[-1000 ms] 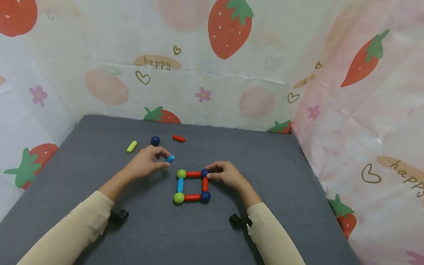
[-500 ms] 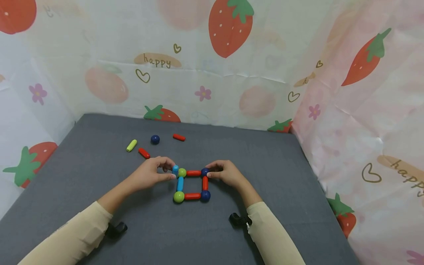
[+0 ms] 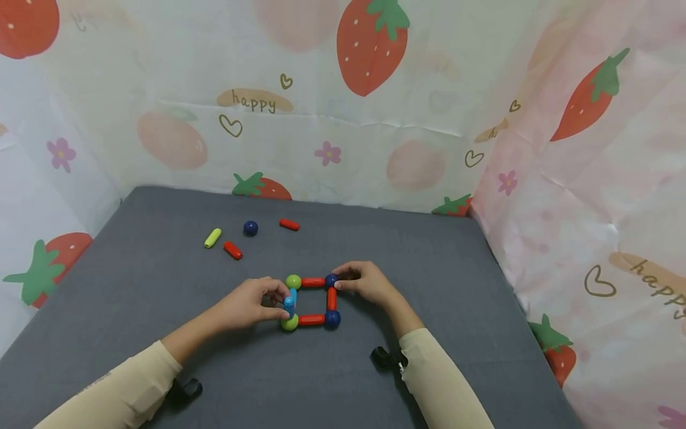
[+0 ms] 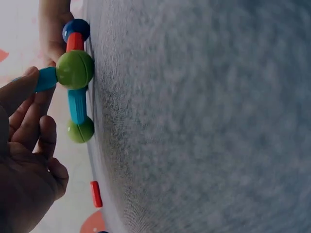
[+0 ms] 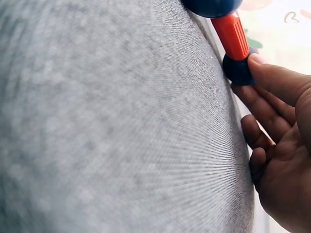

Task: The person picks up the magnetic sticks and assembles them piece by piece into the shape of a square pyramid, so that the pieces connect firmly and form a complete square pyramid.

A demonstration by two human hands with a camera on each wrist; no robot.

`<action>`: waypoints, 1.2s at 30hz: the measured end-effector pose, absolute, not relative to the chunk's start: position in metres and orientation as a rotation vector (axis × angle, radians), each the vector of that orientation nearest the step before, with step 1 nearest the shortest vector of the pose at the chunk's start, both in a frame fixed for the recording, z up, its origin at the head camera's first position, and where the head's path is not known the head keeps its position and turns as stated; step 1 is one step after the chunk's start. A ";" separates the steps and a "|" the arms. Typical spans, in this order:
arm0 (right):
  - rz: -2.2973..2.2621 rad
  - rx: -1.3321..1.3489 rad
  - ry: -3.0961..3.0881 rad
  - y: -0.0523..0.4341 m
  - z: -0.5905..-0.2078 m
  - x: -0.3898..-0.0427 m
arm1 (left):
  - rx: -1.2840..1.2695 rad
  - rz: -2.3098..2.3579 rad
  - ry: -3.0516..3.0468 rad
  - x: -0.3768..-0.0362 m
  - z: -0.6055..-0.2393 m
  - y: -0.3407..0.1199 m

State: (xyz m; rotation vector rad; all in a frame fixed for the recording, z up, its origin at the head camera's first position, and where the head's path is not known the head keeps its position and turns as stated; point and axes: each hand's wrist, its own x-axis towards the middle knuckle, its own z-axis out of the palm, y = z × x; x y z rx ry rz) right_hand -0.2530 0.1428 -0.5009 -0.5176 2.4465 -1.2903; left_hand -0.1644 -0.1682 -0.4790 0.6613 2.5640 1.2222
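My left hand [image 3: 257,304] pinches a light blue rod [image 4: 46,79] between thumb and fingers. The rod stands upright, its lower end right at the top of the near green ball [image 4: 75,69]. That ball is one corner of a square of rods and balls lying on the table. Another blue rod [image 4: 77,106] runs from it to the far green ball [image 3: 293,281]. Red rods [image 3: 312,320] form the other sides, with a near blue ball [image 3: 332,319] at one corner. My right hand [image 3: 370,285] pinches the far dark blue ball [image 5: 238,70] at the remaining corner.
Behind the square, a yellow-green rod [image 3: 212,238], a red rod [image 3: 233,250], a dark blue ball [image 3: 250,228] and a second red rod [image 3: 289,224] lie loose on the grey tabletop [image 3: 429,256]. A strawberry-print sheet [image 3: 343,131] hangs behind the table's back edge.
My left hand has carried the blue rod from behind the square, past the far green ball, to the near green one, turning it upright. My right hand has stayed on its ball.
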 end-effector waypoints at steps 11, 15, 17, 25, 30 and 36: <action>-1.311 -0.510 2.427 0.143 -0.499 -0.255 | 0.781 1.141 2.562 -0.168 -0.474 -0.165; -1.300 -0.517 2.435 0.143 -0.497 -0.254 | 0.796 1.129 2.564 -0.169 -0.474 -0.165; -1.289 -0.519 2.441 0.143 -0.497 -0.253 | 0.790 1.125 2.564 -0.168 -0.474 -0.164; -1.277 -0.511 2.445 0.142 -0.501 -0.251 | 0.761 1.123 2.525 -0.169 -0.475 -0.171; -1.274 -0.518 2.453 0.141 -0.502 -0.252 | 0.755 1.128 2.516 -0.180 -0.468 -0.179; -1.266 -0.527 2.458 0.141 -0.499 -0.253 | 0.728 1.087 2.583 -0.207 -0.465 -0.181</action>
